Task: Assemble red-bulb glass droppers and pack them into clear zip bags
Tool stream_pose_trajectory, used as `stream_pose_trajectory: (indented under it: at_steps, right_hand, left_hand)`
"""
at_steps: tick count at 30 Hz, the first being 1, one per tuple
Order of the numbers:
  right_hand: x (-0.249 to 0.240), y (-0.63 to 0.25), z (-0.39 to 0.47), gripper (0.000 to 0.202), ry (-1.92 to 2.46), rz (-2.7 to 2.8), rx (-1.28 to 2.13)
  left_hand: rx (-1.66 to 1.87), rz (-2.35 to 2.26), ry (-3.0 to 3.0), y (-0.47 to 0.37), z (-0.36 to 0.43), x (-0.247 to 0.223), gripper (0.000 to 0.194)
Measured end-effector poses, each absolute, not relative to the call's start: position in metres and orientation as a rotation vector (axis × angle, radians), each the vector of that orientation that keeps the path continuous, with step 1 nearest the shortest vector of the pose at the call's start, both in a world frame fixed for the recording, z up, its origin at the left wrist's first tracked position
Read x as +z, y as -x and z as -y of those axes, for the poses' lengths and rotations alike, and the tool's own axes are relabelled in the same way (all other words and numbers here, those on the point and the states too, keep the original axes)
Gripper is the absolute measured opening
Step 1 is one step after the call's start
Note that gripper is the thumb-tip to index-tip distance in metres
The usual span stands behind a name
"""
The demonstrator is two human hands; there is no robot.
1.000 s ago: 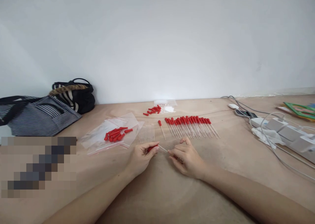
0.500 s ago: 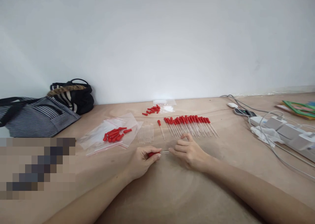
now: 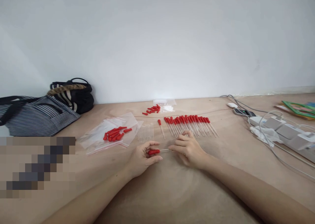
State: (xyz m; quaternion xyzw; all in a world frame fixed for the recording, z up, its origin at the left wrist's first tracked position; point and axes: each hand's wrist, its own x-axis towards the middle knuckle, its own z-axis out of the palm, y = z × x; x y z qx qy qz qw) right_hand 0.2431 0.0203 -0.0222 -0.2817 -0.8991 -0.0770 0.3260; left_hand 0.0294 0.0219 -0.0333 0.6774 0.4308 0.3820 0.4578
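A dropper with a red rubber bulb [image 3: 154, 152] and a clear thin tube [image 3: 164, 150] lies level between my two hands. My right hand [image 3: 188, 149] pinches the tube near its far end, fingers closed. Around the bulb, my left hand [image 3: 145, 154] has its thumb and fingers spread apart; whether the palm touches the bulb I cannot tell. Just beyond are a row of loose clear tubes [image 3: 147, 132], a single dropper [image 3: 161, 129] and a long row of droppers with red bulbs [image 3: 188, 120]. Loose red bulbs [image 3: 114, 133] lie on clear zip bags [image 3: 95, 140] to the left.
Farther back, more red bulbs [image 3: 154, 109] lie beside a clear bag of tubes [image 3: 167, 107]. Striped bag [image 3: 44, 117] and black bag [image 3: 83, 99] stand at left. At right are a power strip with chargers [image 3: 290, 132], cables and a green-framed item [image 3: 300, 109].
My left thumb and fingers have opened away from the red bulb, which now shows fully. My right hand has shifted slightly and keeps hold of the tube.
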Motion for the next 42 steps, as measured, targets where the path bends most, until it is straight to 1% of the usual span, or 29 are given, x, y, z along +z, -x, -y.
stream_pose_trajectory:
  at_steps: [3,5,12,17,19,22,23,26,29,32,34,36,42]
  right_hand:
    - [-0.021,-0.244,-0.02,0.02,0.737,2.368,-0.193]
    - [-0.022,-0.244,-0.019,0.019,0.744,2.37,-0.201]
    - [-0.028,-0.241,-0.02,0.019,0.775,2.366,-0.209]
    - [-0.033,-0.238,-0.019,0.015,0.866,2.375,-0.155]
    - [-0.034,-0.236,-0.017,0.014,0.92,2.369,-0.132]
    - [-0.033,-0.234,-0.019,0.016,1.075,2.284,-0.092]
    - [-0.032,-0.233,-0.021,0.017,1.157,2.235,-0.078]
    - [-0.026,-0.225,-0.036,0.02,1.444,2.067,-0.028]
    - [-0.02,-0.211,-0.056,0.018,1.662,1.95,-0.012]
    - [-0.017,-0.197,-0.074,0.024,1.788,1.902,-0.04]
    - [-0.018,-0.19,-0.081,0.029,1.843,1.917,-0.051]
    - [-0.018,-0.187,-0.084,0.029,1.883,1.947,-0.051]
    - [-0.016,-0.187,-0.083,0.039,1.963,1.987,-0.063]
  left_hand:
    - [0.964,-1.056,-1.711,-0.03,-0.022,-0.036,0.018]
    - [0.984,-1.049,-1.721,-0.031,-0.022,-0.037,0.013]
    - [0.975,-1.026,-1.671,-0.034,-0.018,-0.034,0.015]
    - [0.903,-1.03,-1.719,-0.032,-0.02,-0.033,0.018]
    - [0.862,-1.058,-1.805,-0.028,-0.023,-0.03,0.025]
    - [0.914,-1.208,-2.112,-0.014,-0.033,-0.022,0.044]
    - [0.946,-1.299,-2.249,-0.006,-0.038,-0.02,0.045]
    - [1.027,-1.591,-2.559,0.024,-0.06,-0.014,0.025]
    - [0.92,-1.979,-2.636,0.052,-0.078,-0.012,0.024]
    - [0.761,-2.227,-2.62,0.064,-0.087,-0.013,0.025]
    - [0.683,-2.288,-2.624,0.064,-0.089,-0.014,0.026]
    - [0.631,-2.303,-2.627,0.06,-0.088,-0.014,0.026]
    - [0.596,-2.314,-2.577,0.056,-0.089,-0.016,0.021]
